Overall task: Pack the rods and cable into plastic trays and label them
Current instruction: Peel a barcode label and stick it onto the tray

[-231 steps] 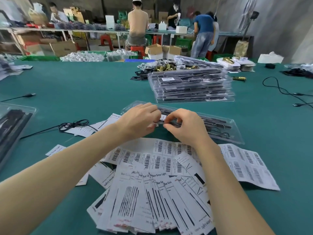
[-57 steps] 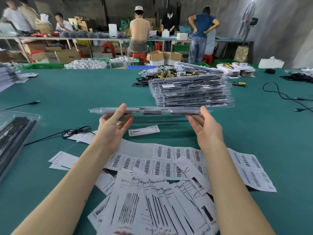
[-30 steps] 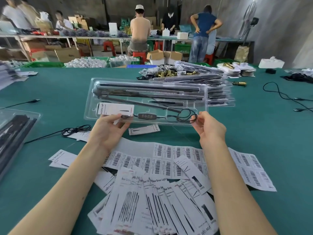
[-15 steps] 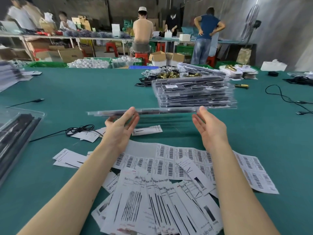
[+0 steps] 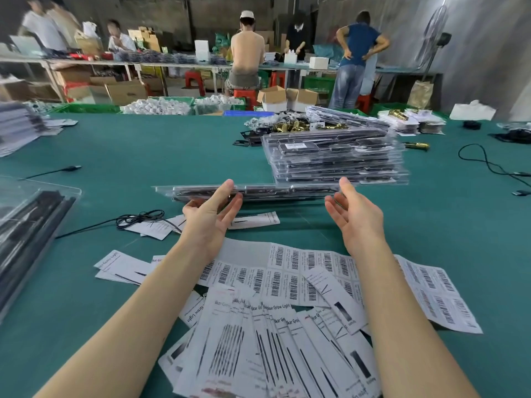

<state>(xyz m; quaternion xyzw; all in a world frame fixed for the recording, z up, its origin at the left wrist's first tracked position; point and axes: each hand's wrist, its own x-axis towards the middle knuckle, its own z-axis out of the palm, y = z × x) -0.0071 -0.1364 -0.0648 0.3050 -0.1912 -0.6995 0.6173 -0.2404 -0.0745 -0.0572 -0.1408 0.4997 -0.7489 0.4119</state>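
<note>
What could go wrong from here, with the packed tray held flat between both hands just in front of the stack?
The packed tray is carried only between straight fingers of the left hand and right hand, so it may slip or tilt. The stack of packed trays already sits unevenly; another tray set on it carelessly could slide off. Loose cards lie below and could be scattered.

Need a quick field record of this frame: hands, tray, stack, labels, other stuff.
left hand: open, straight fingers against the tray's left part
right hand: open, palm at the tray's right end
packed tray: seen edge-on, level, between both hands, above the table
tray stack: behind the held tray, right of centre
barcode sheets: flat under the forearms
printed cards: fanned pile, nearest the camera
loose cable: on the green table, left of the left hand
</note>
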